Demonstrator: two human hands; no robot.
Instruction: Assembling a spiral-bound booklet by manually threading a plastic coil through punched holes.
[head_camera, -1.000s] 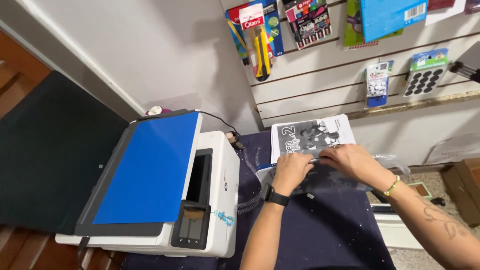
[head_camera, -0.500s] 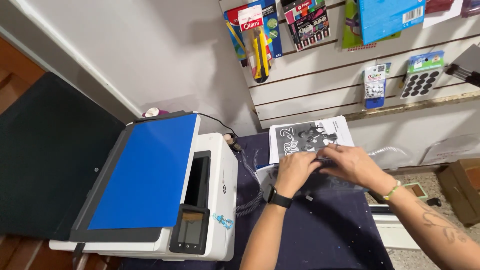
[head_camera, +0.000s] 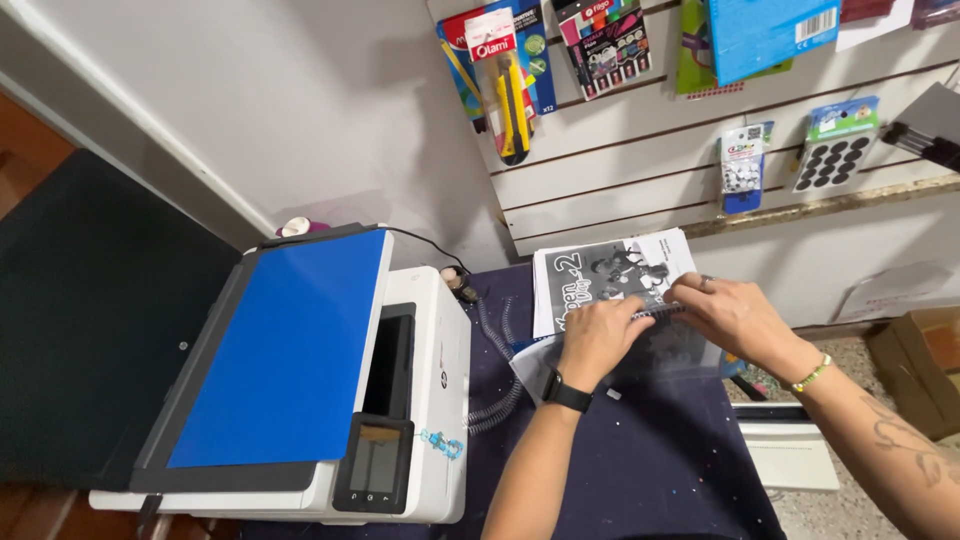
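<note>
Dark blue work table (head_camera: 640, 470), white printer (head_camera: 420, 400) at its left. Printed booklet (head_camera: 605, 275) lies at the table's far end, under both hands. Left hand (head_camera: 598, 338) and right hand (head_camera: 732, 312) pinch its spiral binding (head_camera: 655, 313), near its lower edge, fingers curled on it.

Hanging blister packs (head_camera: 512, 75) on slat wall well above fingers (head_camera: 690, 290); small dark printer screen (head_camera: 372, 462) lower-left of them; cardboard box (head_camera: 915, 365) right.
</note>
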